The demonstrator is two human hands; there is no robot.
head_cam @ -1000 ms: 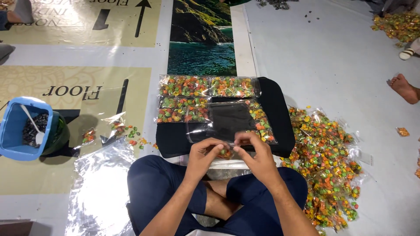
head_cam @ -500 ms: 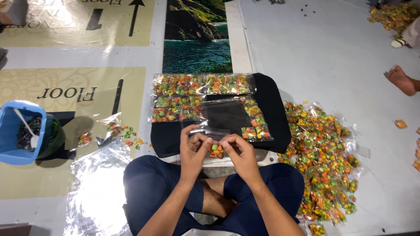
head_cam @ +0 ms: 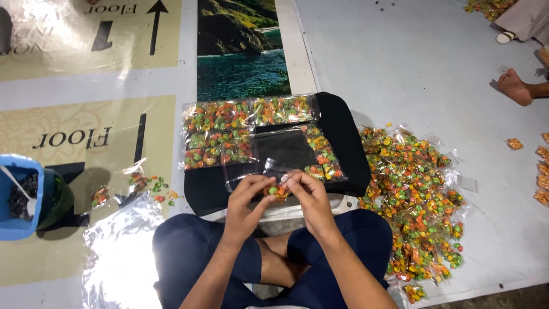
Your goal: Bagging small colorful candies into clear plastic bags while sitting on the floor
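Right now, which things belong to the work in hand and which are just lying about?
In hand:
- left hand and right hand pinching a small packet of coloured bits
- black board with filled packets
- heap of packets

Lying about:
- blue tub
- clear sheet
- someone's foot

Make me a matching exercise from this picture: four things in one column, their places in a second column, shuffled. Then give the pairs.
1. small packet
2. blue tub
3. heap of filled packets
4. black board

a. on the floor at the person's right
b. pinched between left hand and right hand
c. far left on the floor
d. in front of the knees, under rows of packets

Pairs: 1-b, 2-c, 3-a, 4-d
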